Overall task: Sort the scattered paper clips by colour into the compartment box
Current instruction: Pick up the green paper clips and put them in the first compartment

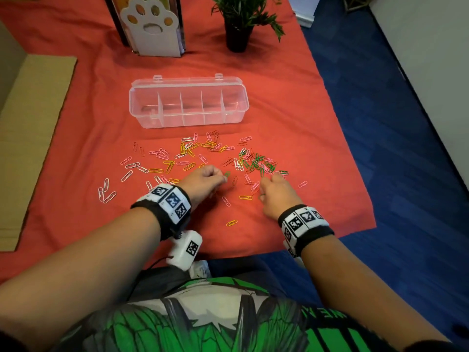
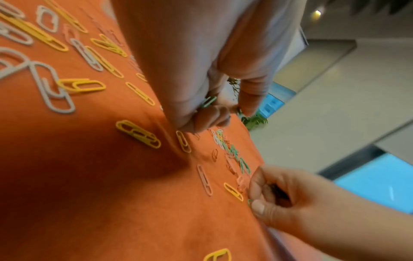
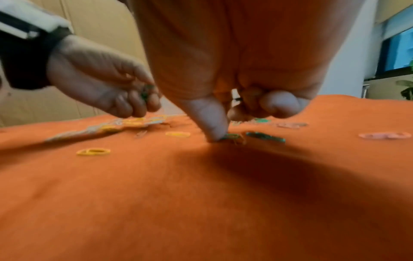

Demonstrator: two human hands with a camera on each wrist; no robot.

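— Where are the hands?

— Both are low over the red cloth (image 1: pixel 76 148), among the scattered paper clips (image 1: pixel 203 158). The left hand (image 1: pixel 203 181) has its fingers curled and pinches a green paper clip (image 1: pixel 227 174) at the fingertips; the left wrist view shows green wire tucked between thumb and fingers. The right hand (image 1: pixel 275 196) is curled too, thumb tip pressed down on a green clip on the cloth (image 3: pixel 231 136) in its wrist view, and it seems to hold something dark inside the curl, though blur hides what.

— And the box?

— The clear compartment box (image 1: pixel 189 102) sits beyond the clips, lid hinged open toward the far side, five compartments in a row. I see no clips in any of them.

— What lies between the hands and the box?

— The main spread of clips: white and pink ones to the left, yellow ones through the middle, a dense green cluster (image 1: pixel 258 165) just beyond the right hand. A lone yellow clip (image 1: pixel 231 223) lies nearer the person, between the two wrists.

— Anything else around?

— A potted plant (image 1: pixel 241 21) and a paw-print holder (image 1: pixel 152 24) stand at the far end of the cloth, well apart from the box. Flat cardboard (image 1: pixel 33 138) lies along the left edge, and blue floor (image 1: pixel 380 123) runs along the right.
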